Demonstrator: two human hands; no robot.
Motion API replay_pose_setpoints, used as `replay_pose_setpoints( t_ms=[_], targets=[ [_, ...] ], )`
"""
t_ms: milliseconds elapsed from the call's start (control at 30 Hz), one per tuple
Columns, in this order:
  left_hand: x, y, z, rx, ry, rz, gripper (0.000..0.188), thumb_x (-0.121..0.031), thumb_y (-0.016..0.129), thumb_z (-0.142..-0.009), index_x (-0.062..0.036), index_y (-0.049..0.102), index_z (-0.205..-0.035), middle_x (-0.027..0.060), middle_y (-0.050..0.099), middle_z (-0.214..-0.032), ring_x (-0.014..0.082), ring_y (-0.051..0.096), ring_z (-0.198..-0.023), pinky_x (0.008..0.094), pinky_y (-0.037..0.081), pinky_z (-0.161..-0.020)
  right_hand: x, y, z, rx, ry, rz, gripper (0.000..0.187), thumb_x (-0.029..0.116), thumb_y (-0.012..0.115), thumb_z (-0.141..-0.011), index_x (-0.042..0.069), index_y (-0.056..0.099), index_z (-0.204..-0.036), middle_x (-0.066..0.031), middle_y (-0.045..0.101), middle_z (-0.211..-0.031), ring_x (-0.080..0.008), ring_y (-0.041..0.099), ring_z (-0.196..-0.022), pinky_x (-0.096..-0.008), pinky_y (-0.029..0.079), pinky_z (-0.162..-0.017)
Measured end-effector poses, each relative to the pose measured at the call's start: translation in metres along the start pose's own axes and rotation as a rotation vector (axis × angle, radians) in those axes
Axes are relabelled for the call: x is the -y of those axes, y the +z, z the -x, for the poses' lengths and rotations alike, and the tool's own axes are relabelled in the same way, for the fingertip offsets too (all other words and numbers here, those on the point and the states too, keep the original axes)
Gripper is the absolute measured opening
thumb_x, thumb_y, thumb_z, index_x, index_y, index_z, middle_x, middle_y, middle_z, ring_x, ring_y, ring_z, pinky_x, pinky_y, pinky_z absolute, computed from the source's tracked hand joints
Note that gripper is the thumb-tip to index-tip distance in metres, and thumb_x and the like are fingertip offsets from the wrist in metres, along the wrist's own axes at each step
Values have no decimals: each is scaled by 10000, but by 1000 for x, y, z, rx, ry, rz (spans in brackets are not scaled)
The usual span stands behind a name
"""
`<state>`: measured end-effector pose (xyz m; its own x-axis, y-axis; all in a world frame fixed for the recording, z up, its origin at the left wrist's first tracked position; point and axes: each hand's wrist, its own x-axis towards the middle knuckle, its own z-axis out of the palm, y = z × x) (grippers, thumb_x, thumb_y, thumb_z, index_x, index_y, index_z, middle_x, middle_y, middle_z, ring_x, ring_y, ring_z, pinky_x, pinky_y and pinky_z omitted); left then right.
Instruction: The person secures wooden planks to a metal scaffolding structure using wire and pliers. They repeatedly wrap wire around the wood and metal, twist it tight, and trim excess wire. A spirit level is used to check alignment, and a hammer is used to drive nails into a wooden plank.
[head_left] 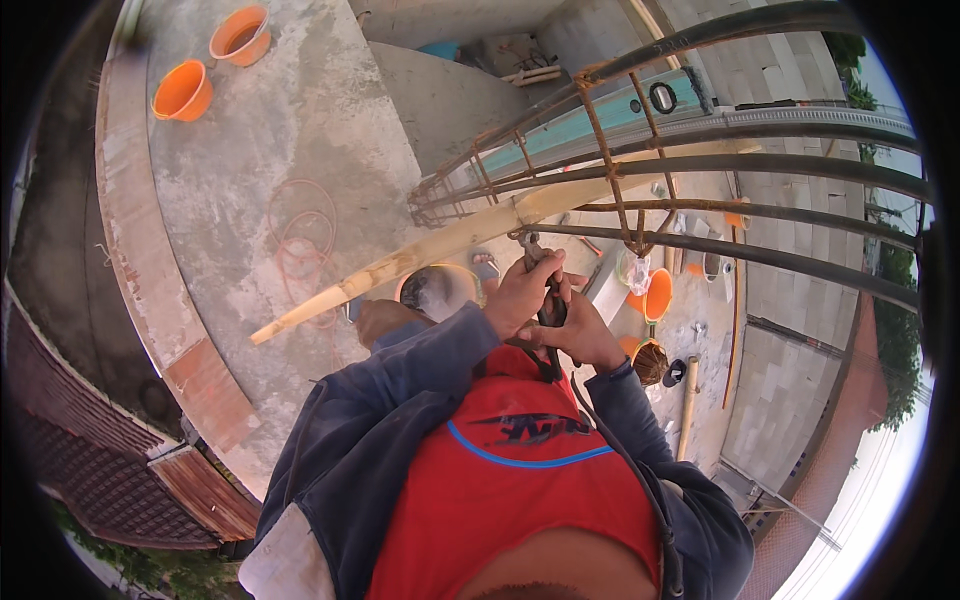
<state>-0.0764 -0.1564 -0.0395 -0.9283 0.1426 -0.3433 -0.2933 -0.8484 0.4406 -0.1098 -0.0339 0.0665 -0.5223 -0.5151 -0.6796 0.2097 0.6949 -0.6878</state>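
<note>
Head view looking straight down past a red shirt and dark blue sleeves; both hands are wrapped together round a pair of dark metal pincers [541,290], whose jaws point up at the near end of a rusty steel rebar cage [640,175], right where a thin tie bar meets one of the long bars; left hand [520,292] is closed over the upper part of the handles, right hand [582,335] is clamped on the lower part just beneath it, the two touching; the cage runs from the middle off to the far right, several long dark bars with thinner rusty stirrups around them; a pale wooden plank [400,262] slants under it from the left; a teal spirit level [600,115] lies along the cage's far side; way below is a grey concrete slab [290,130] with two orange plastic buckets [183,90] at far left, loops of orange hose [300,240] near the middle, and another orange bucket [658,295] just right of the hands; grey block walls on the right.
</note>
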Motion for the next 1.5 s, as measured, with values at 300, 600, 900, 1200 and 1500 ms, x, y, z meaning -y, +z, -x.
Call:
replay_pose_setpoints(
  t_ms=[300, 600, 900, 1200, 1500],
  targets=[
    [10, 24, -7, -351, 36, -50, 415, -335, 514, -1122, -96, 499, -783, 12, 487, -630, 201, 629, -547, 376, 531, -607, -64, 53, 21, -509, -215, 531, 755, 83, 642, -920, -87, 300, -1571, -323, 537, -1320, -480, 595, -1201, -505, 520, -1011],
    [27, -3, -22, -429, 195, -463, 459, -374, 516, -1121, -79, 510, -769, 33, 545, -601, 160, 588, -534, 351, 480, -555, -110, 55, -44, -520, -270, 230, 647, 144, 684, -970, -45, 389, -1514, -336, 668, -1293, -496, 691, -1142, -510, 581, -932],
    [33, -10, -28, -460, 285, -570, 500, -380, 507, -1127, -66, 517, -738, 49, 586, -591, 144, 581, -549, 342, 474, -567, -130, 51, -64, -515, -229, 208, 575, 177, 689, -983, -4, 442, -1470, -338, 700, -1203, -510, 688, -1114, -538, 575, -906],
    [30, -15, -19, -232, 238, -347, 288, -269, 679, -1064, -83, 564, -877, 35, 662, -748, 173, 720, -709, 314, 514, -620, -143, 31, -52, -308, -361, 102, 375, 226, 608, -1072, 17, 515, -1369, -170, 703, -966, -318, 705, -839, -428, 565, -743],
    [18, -11, -4, 98, 56, 216, 234, -282, 717, -1035, -67, 636, -1084, 118, 739, -984, 287, 757, -988, 425, 600, -859, -70, 2, 9, 13, 28, -320, 362, 374, 541, -1137, 45, 558, -1288, -21, 615, -815, -92, 548, -628, -258, 465, -593]
  ],
)
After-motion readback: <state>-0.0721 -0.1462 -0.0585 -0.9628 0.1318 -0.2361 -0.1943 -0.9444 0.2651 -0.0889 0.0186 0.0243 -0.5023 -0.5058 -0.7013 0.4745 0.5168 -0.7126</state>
